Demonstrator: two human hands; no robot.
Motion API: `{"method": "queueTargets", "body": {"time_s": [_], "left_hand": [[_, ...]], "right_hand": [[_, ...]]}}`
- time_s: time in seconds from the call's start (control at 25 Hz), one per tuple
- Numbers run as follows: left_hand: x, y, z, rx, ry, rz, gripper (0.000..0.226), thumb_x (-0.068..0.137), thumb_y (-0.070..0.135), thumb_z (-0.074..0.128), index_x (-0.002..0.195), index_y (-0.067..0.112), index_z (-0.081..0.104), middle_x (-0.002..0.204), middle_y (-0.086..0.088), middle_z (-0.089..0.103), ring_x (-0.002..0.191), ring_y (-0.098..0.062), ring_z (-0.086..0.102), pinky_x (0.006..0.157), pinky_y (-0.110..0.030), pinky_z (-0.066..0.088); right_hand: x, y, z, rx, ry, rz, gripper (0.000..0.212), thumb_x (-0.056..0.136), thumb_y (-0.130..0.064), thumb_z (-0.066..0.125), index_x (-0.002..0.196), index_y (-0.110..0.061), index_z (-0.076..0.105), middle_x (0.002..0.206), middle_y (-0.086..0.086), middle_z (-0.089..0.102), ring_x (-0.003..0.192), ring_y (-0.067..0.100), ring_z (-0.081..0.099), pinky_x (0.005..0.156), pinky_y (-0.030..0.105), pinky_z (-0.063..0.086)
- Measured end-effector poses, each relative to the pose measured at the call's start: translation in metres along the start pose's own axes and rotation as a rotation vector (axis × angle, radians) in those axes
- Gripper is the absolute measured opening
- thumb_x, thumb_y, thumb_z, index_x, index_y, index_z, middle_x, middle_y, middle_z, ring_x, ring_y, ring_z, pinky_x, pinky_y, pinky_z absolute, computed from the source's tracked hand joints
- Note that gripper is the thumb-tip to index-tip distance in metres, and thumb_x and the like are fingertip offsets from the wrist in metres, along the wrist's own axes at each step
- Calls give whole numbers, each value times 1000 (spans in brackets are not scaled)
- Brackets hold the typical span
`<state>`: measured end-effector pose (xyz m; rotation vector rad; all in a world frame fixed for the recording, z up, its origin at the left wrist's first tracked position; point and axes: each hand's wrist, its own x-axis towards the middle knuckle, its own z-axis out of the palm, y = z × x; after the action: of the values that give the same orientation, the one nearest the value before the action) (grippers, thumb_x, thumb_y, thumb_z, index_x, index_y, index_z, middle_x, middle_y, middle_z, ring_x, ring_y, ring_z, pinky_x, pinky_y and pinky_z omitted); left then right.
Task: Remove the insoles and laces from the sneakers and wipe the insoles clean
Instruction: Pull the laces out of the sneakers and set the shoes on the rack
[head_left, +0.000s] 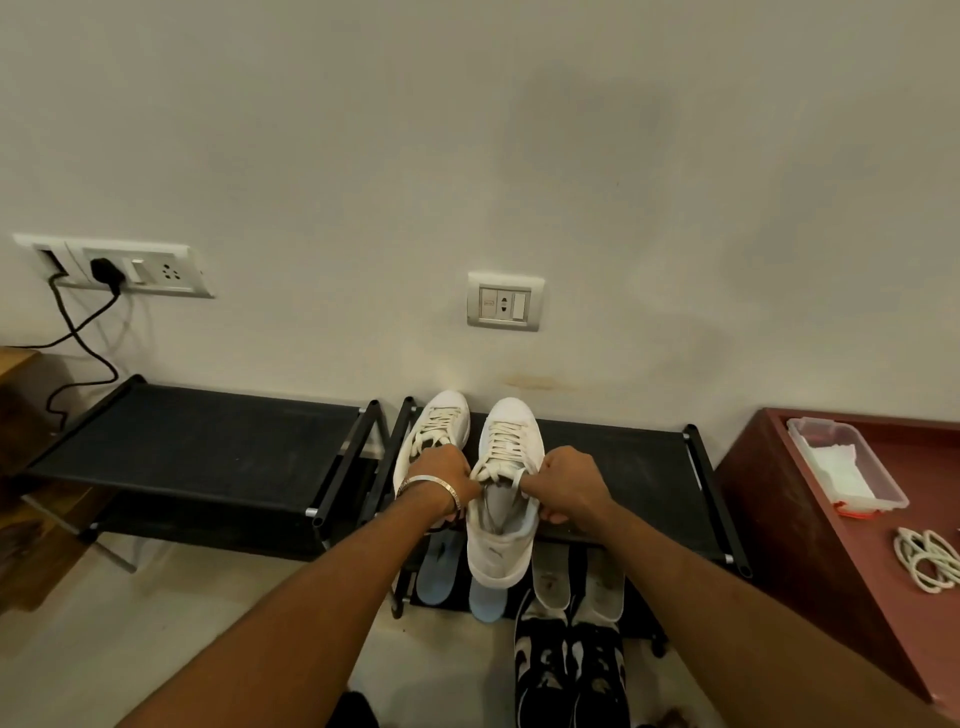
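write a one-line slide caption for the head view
Both hands, left hand and right hand, pinch the laces at the collar of the right white sneaker on a black shoe rack.

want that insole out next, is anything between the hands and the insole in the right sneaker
Yes. The laces remain threaded up the right sneaker, keeping its opening narrow, and both the left hand and right hand grip lace ends at its collar. The insole itself is hidden inside.
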<state>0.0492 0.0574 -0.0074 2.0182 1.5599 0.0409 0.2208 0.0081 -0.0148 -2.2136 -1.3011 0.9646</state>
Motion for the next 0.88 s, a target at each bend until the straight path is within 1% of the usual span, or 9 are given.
{"method": "queueTargets", "body": {"time_s": [0.12,0.2,0.32,0.4,0.48,0.6,0.68,0.76,0.88], "left_hand": [[28,2,2,-37,-19,-1,18,82,17,62,80,2,72,75,-17,73,75,-31,72,73,-42,60],[43,1,1,-50,-22,-7,19,82,16,62,83,0,72,76,-18,73,76,-32,72,72,-43,60],[61,-4,1,-22,-15,-30,20,83,17,62,83,1,72,78,-16,73,78,-31,71,73,-41,60],[69,-6,0,7,-6,-39,19,84,18,62,80,3,71,80,-15,73,78,-29,70,75,-38,60],[75,-7,-1,36,11,-38,17,84,18,61,77,5,69,82,-14,72,75,-27,68,76,-36,59],[83,-11,1,68,24,-35,18,84,19,61,78,4,70,81,-14,72,70,-24,62,75,-35,58],[86,-12,4,94,28,-23,17,84,20,62,75,7,68,78,-12,71,71,-24,64,74,-34,58],[85,-11,7,148,63,-2,16,83,22,63,72,9,65,71,-7,67,72,-23,65,68,-31,55],[81,-11,12,222,158,16,18,81,22,65,68,14,56,57,1,48,64,-21,53,58,-27,40]], "right_hand": [[29,2,-1,-20,18,-11,30,79,-35,72,89,-6,70,71,9,73,54,18,71,54,37,61],[43,2,0,-19,17,-25,31,79,-34,72,86,-5,70,69,10,73,53,19,71,53,36,61],[61,1,8,-22,11,-31,29,79,-32,71,85,-4,69,68,11,72,53,20,71,54,39,61],[70,0,13,-8,14,-28,30,78,-32,72,84,-3,68,68,11,72,54,22,71,55,40,61],[77,-1,16,-9,22,-31,31,77,-34,72,85,-4,68,69,11,71,54,22,71,55,41,61],[85,1,20,-46,32,-60,33,79,-36,72,90,-6,68,76,11,72,57,22,71,56,39,62],[87,2,23,-74,44,-70,33,80,-37,71,95,-8,69,82,10,72,61,21,71,59,38,62],[86,4,26,-110,68,-88,32,82,-39,70,96,-9,68,85,9,72,67,21,70,62,36,62],[84,4,30,-147,102,-122,31,84,-41,68,92,-11,68,85,6,72,71,20,69,64,34,61]]}}
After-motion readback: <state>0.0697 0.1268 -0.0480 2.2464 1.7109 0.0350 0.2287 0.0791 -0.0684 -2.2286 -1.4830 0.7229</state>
